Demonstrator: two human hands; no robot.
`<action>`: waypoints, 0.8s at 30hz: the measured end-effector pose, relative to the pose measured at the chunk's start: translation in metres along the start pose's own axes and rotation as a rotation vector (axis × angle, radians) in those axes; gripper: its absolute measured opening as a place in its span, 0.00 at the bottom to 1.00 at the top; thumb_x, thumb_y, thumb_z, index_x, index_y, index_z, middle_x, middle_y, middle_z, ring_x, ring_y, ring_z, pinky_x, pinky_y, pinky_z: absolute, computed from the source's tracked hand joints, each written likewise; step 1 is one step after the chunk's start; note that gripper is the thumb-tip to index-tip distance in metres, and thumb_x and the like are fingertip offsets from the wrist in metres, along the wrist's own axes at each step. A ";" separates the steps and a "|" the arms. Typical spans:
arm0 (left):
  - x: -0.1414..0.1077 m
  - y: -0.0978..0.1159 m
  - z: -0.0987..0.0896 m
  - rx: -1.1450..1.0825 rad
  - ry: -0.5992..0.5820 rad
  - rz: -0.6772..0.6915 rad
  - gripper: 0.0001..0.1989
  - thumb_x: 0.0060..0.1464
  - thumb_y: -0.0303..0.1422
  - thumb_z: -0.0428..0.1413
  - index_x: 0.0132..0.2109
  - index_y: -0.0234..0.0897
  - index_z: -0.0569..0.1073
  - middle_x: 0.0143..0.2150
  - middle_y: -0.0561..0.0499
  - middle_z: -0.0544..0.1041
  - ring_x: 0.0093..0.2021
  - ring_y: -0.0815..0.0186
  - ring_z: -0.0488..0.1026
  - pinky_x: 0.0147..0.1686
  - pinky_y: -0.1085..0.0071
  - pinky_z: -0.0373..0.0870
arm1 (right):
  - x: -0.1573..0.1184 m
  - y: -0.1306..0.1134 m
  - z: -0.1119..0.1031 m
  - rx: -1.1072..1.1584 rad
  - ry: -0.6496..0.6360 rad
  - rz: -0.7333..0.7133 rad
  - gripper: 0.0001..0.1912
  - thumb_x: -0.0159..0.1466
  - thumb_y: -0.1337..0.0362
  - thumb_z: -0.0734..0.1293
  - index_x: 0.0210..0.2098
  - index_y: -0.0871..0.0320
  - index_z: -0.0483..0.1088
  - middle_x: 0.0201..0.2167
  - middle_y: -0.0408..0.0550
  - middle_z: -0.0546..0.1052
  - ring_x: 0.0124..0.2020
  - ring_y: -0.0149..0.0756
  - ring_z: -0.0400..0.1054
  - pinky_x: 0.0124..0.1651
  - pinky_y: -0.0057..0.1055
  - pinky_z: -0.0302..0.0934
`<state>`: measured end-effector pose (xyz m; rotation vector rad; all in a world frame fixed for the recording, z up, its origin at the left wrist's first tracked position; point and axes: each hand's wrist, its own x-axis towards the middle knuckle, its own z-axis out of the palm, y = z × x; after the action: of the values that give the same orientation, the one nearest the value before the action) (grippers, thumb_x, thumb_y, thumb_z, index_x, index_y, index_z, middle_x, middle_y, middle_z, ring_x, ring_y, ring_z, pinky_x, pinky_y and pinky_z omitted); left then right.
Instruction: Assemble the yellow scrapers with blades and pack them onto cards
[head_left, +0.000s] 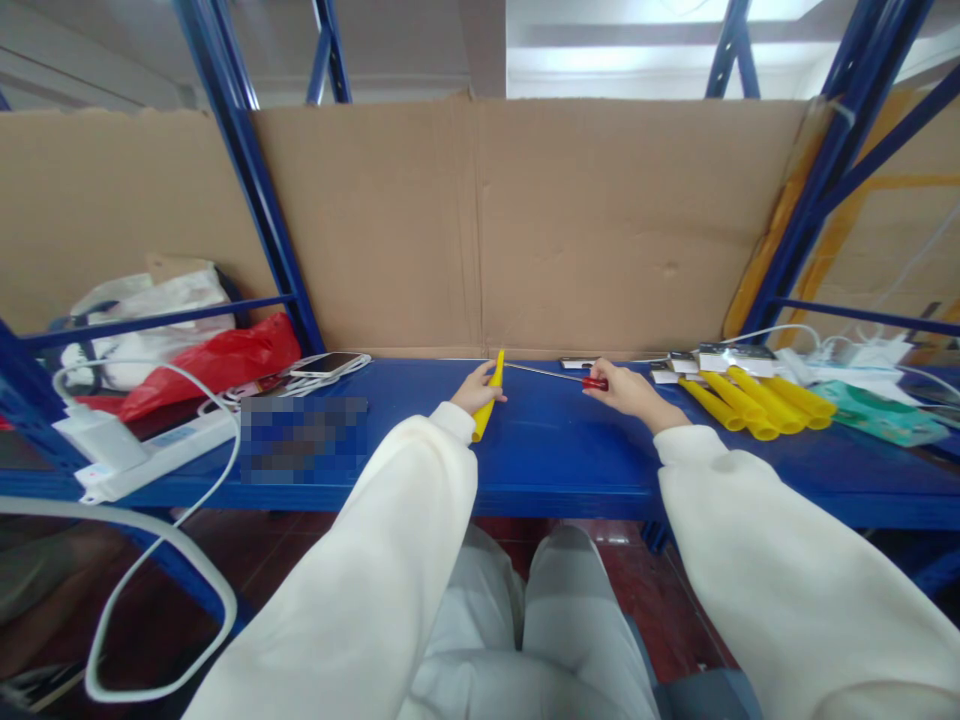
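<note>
My left hand (474, 390) is closed round a yellow tapered tube (490, 405), held tilted above the blue shelf top, its narrow end pointing away from me. In my right hand (630, 392) is the red handle of a screwdriver (595, 383). Its long thin metal shaft reaches left, and the tip lies close to the upper part of the tube; whether it touches, I cannot tell. More yellow tapered tubes (757, 403) lie in a pile to the right of my right hand, partly on several white and dark packets (731, 358).
On the left stand a white power strip (161, 455) with looping cable, a phone (328, 365) and a red bag (217, 365). A green packet (881, 412) lies at the right. Cardboard (600, 220) walls the back, between blue uprights (259, 190).
</note>
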<state>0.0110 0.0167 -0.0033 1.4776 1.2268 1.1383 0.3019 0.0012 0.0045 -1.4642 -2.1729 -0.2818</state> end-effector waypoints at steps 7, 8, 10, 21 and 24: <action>0.003 -0.002 -0.002 -0.003 -0.004 -0.003 0.43 0.45 0.16 0.56 0.69 0.38 0.60 0.50 0.43 0.77 0.30 0.70 0.77 0.31 0.75 0.73 | -0.002 -0.003 -0.003 -0.054 -0.020 -0.034 0.07 0.64 0.57 0.66 0.36 0.54 0.71 0.31 0.49 0.79 0.31 0.39 0.72 0.33 0.29 0.58; 0.003 -0.002 -0.002 -0.005 -0.001 -0.005 0.43 0.45 0.16 0.56 0.69 0.38 0.60 0.50 0.43 0.77 0.30 0.71 0.77 0.31 0.75 0.73 | -0.002 -0.004 -0.003 -0.052 -0.031 -0.028 0.08 0.65 0.57 0.65 0.36 0.54 0.72 0.31 0.49 0.80 0.32 0.39 0.72 0.33 0.30 0.58; 0.003 -0.002 -0.001 -0.008 0.003 -0.007 0.43 0.45 0.16 0.56 0.68 0.38 0.60 0.49 0.44 0.78 0.29 0.71 0.77 0.31 0.75 0.73 | -0.002 -0.004 -0.003 -0.032 -0.044 -0.020 0.09 0.66 0.57 0.64 0.37 0.54 0.72 0.32 0.50 0.80 0.32 0.39 0.72 0.34 0.30 0.59; 0.001 -0.001 0.000 -0.003 -0.006 0.002 0.42 0.44 0.15 0.55 0.68 0.36 0.61 0.49 0.43 0.77 0.28 0.72 0.75 0.32 0.74 0.72 | -0.001 -0.002 -0.001 0.001 -0.038 0.013 0.04 0.62 0.61 0.68 0.36 0.54 0.69 0.30 0.48 0.79 0.29 0.38 0.71 0.33 0.29 0.58; 0.001 0.000 0.000 -0.007 -0.005 -0.003 0.42 0.45 0.15 0.54 0.68 0.36 0.60 0.47 0.45 0.77 0.28 0.72 0.75 0.29 0.76 0.71 | -0.002 -0.005 -0.003 -0.031 -0.053 0.000 0.05 0.63 0.60 0.67 0.35 0.54 0.71 0.32 0.49 0.80 0.32 0.39 0.72 0.34 0.30 0.59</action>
<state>0.0114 0.0172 -0.0035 1.4723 1.2202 1.1345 0.2991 -0.0037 0.0070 -1.5041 -2.2198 -0.2811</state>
